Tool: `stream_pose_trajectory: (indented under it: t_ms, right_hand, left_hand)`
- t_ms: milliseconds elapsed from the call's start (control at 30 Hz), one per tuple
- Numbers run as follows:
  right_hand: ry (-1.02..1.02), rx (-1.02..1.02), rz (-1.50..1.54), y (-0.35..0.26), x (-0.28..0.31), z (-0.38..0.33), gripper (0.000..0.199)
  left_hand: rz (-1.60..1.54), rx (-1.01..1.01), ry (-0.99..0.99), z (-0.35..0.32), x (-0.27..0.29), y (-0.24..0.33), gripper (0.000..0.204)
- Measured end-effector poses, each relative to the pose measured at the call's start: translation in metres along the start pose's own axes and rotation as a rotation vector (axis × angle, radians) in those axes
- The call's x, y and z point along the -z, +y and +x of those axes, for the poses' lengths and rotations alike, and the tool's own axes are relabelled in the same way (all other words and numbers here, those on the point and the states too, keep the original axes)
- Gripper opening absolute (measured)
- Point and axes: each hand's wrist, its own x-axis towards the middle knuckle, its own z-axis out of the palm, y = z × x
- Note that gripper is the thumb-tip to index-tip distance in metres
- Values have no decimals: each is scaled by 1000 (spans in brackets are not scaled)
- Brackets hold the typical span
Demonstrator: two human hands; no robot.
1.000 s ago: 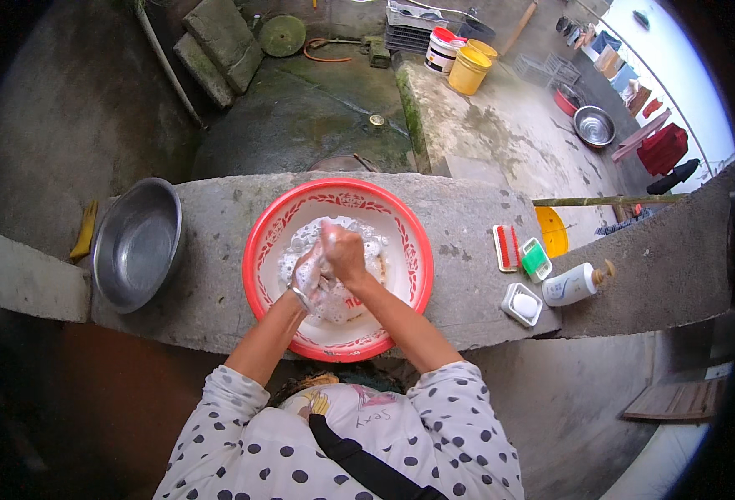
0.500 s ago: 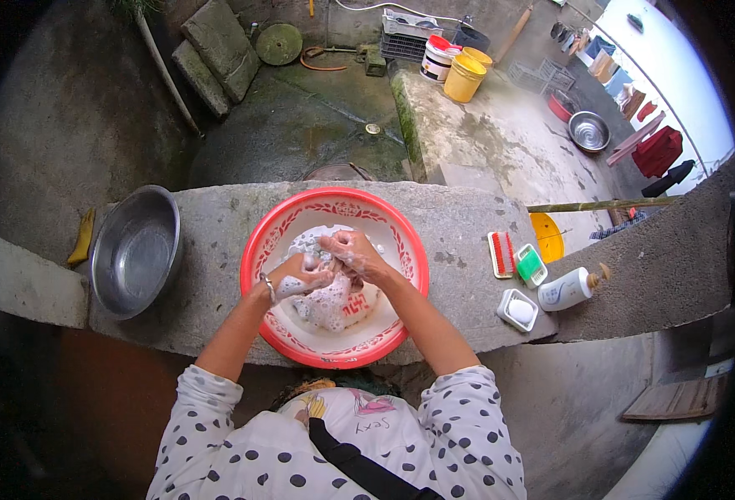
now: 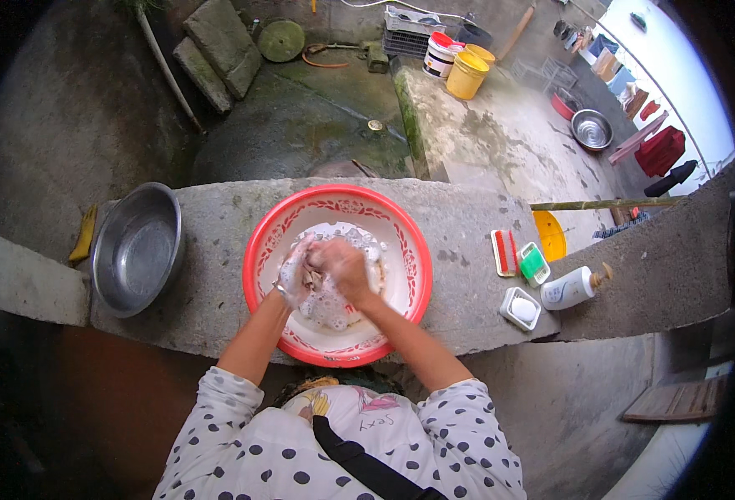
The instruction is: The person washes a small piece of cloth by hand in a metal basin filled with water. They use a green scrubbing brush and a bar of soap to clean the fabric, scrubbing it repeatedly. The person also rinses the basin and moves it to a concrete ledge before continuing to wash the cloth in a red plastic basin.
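A white enamel-like basin [image 3: 418, 250] with a red rim and red pattern stands in front of me, holding sudsy water. Over its middle my two hands press together, both coated in foam. My left hand [image 3: 294, 273], with a bracelet at the wrist, curls around a small soapy cloth-like bundle [image 3: 311, 281]; most of it is hidden between the palms. My right hand [image 3: 342, 268] is closed against the same bundle and blurred by motion. White foam [image 3: 334, 308] floats below the hands.
The concrete slab [image 3: 467, 292] carries a metal basin [image 3: 138, 250] at left. At right sit a red-bristled brush [image 3: 506, 252], a green soap box [image 3: 534, 265], a white dish with soap [image 3: 521, 309] and a pump bottle [image 3: 569, 288]. Yellow buckets [image 3: 467, 75] stand farther back.
My right hand has come down and closed in against the left, now smeared by motion. My left hand has turned more upright around the bundle. The view has shifted slightly.
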Motion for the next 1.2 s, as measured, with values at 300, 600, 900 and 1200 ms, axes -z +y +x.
stream_pose_trajectory:
  t_ms: [300,600,900,1200]
  right_hand:
    - [-49,192,-396,7,-9,0,16]
    - [-194,-331,-85,27,23,23,27]
    - [-168,-859,533,17,30,6,32]
    - [-1,-20,-246,-15,-10,-19,23]
  left_hand:
    - [-77,36,-23,6,-7,-21,33]
    - [734,140,-139,-30,-18,18,24]
    - [393,-58,-167,-35,-19,16,13]
    - [-78,69,-111,-3,5,-25,33]
